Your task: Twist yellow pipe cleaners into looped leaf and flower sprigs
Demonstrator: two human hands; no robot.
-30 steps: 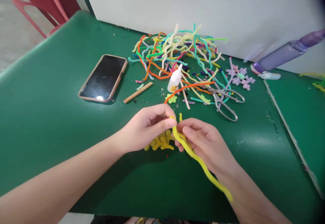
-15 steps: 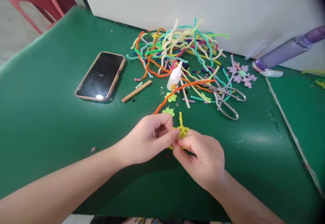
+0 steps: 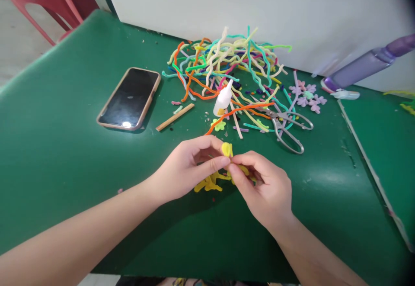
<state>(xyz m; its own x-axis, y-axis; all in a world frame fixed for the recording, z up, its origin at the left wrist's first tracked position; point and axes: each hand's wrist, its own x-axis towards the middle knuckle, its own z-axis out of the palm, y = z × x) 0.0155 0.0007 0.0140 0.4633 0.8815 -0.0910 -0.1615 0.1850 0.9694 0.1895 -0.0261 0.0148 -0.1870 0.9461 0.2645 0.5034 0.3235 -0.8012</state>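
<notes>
My left fingers (image 3: 212, 166): clamped on a yellow fuzzy-wire loop (image 3: 227, 149).
My right fingers (image 3: 240, 181): pinching its base.
Loop: nearer me than the white plastic glue bottle (image 3: 223, 101), tip toward it, both hands equally near.
Yellow curled fuzzy pieces (image 3: 209, 185): farther from the bottle.

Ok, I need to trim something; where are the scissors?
In the head view, right of centre, the scissors lie on the green table beyond the right hand and right of the white bottle.

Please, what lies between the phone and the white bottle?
In the head view, a wooden stick, a pink scrap, a pale green scrap and coloured strands lie between the phone and bottle.
</notes>
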